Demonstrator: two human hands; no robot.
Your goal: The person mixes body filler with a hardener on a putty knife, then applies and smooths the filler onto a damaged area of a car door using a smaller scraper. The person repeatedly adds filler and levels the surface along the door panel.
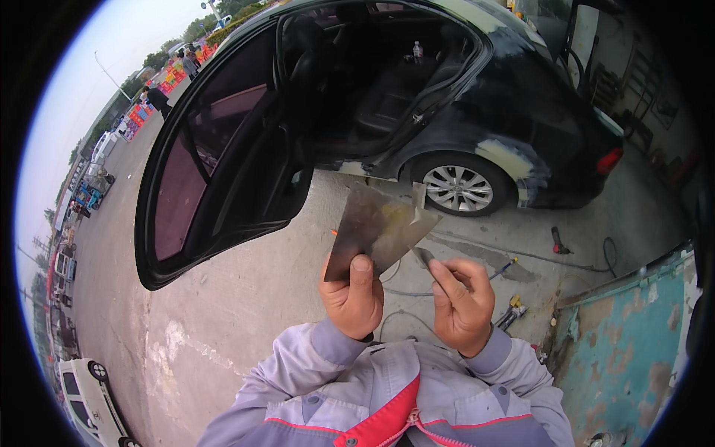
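My left hand [352,304] grips a flat metal plate [361,223] by its near edge, thumb on top. Yellowish, putty-like smears mark the plate, and a pale piece [418,211] sticks up at its far right corner; what that piece is I cannot make out. Between the thumb and fingers of my right hand [465,307] is a small, thin scraper [422,256], tilted toward the plate's right edge. Beyond both hands stands a dark car [521,112] with its rear door [231,171] swung open. Pale filler [506,159] covers patches around its rear wheel arch.
Hoses [477,242] cross the concrete floor [216,320]. A red-and-black tool [558,241] lies right of the wheel [459,186], and a yellow-and-grey tool [512,311] is nearer me. At right stands a peeling teal panel [625,346]. A white car [93,406] is parked at far left.
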